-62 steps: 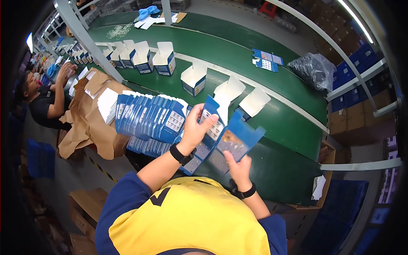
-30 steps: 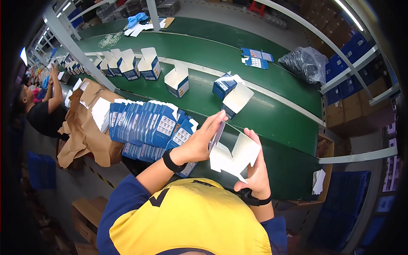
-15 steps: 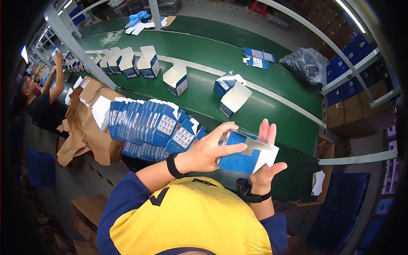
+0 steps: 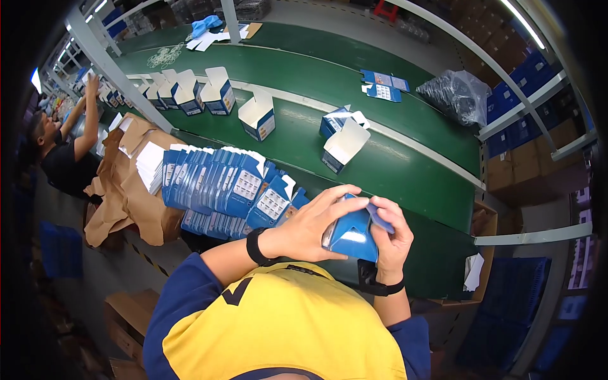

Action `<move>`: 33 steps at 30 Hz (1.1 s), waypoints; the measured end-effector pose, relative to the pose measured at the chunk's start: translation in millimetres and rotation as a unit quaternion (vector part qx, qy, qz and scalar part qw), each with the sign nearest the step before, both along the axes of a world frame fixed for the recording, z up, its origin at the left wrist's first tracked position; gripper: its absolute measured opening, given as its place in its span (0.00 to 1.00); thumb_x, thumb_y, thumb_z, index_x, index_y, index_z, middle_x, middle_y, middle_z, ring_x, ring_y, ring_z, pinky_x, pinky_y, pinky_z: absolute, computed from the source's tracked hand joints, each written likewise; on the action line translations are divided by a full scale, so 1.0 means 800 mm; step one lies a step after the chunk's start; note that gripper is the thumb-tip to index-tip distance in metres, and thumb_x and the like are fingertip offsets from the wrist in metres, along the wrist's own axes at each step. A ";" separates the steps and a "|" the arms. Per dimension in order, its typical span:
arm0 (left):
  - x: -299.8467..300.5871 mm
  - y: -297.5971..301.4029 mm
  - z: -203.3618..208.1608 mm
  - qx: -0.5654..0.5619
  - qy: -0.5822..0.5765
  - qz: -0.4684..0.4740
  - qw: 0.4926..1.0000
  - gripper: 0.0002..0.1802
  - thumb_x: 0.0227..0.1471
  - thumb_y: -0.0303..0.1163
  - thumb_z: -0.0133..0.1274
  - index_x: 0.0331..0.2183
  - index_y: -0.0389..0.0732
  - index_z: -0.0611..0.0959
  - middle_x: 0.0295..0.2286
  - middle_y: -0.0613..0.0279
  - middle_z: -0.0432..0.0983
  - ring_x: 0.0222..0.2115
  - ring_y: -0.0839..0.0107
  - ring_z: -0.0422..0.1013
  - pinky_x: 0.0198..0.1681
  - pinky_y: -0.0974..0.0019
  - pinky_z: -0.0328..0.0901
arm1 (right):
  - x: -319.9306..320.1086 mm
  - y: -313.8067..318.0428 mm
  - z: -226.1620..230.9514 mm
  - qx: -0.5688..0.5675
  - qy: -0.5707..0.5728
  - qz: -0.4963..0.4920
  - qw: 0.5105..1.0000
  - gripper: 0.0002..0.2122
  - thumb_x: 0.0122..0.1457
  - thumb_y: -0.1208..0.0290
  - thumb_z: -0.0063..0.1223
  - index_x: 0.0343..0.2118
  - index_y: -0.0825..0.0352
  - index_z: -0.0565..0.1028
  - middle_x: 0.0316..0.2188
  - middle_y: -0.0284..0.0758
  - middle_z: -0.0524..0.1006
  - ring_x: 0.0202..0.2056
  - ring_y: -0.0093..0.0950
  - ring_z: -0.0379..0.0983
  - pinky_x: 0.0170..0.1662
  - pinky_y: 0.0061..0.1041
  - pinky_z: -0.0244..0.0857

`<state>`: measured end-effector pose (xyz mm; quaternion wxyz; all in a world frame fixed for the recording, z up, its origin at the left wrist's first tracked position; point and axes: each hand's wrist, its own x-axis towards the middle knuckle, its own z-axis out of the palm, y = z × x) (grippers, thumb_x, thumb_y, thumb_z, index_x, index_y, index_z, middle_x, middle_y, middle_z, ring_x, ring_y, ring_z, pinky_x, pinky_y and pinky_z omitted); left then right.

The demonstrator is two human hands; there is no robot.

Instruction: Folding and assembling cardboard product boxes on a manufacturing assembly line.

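Observation:
A small blue carton (image 4: 352, 239) is held up in front of my chest. My left hand (image 4: 316, 221) wraps round its left side, thumb across the top. At its right end my right hand (image 4: 392, 234) grips a bent flap, fingers and thumb pressed together. Left of my hands lies a stack of flat blue cartons (image 4: 218, 180), with part of a loose one next to my left wrist. Beyond my hands, a standing carton (image 4: 344, 147) with raised white flaps is on the green conveyor belt (image 4: 297, 149).
More erected cartons (image 4: 218, 95) line the belt toward the left. Brown wrapping paper (image 4: 133, 202) lies beside the stack. A plastic bag of dark items (image 4: 457, 98) and unfolded cartons (image 4: 383, 85) rest on the far belt. A co-worker (image 4: 66, 139) stands far left, arms raised.
My right hand has closed from spread fingers onto the carton's end, and the white flap there has folded in. Erected cartons on the belt have shifted slightly left.

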<state>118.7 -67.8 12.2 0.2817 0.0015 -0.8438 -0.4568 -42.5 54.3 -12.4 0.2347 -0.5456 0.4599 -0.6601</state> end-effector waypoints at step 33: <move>0.001 0.014 -0.022 -0.040 0.029 0.033 0.998 0.59 0.31 0.42 0.68 0.59 0.41 0.49 0.54 0.44 0.48 0.56 0.42 0.47 0.57 0.45 0.48 | 0.035 -0.011 0.027 0.083 -0.044 -0.097 0.991 0.38 0.58 0.39 0.30 0.62 0.66 0.47 0.56 0.45 0.60 0.46 0.34 0.67 0.49 0.28 0.60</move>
